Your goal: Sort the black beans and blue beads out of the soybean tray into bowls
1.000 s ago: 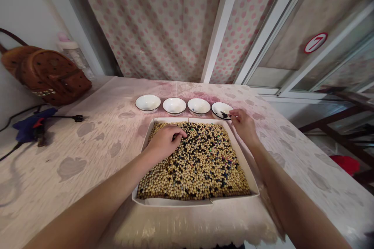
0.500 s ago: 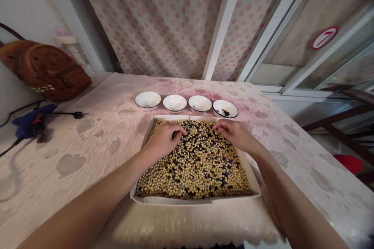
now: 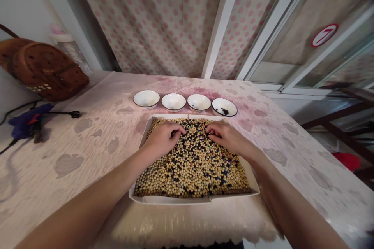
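L hand & R hand at beads

Both hands part-curled, thumbs nr forefingers, tips at the beads; can't tell if either pinches any. Beads small, round, mostly tan w/ black, filling a shallow white tray. Beyond: 4 round, glossy, dark-rimmed white bowls, rightmost w/ black bits. Leaf-patterned tablecloth under.

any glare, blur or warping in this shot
In the head view, faint glare streaks mark the tablecloth at its near edge; same view, the door frame slants, likely lens warping; same view, the bottle looks hazy, the beads fairly clear; head view again, the upper right corner is dark.
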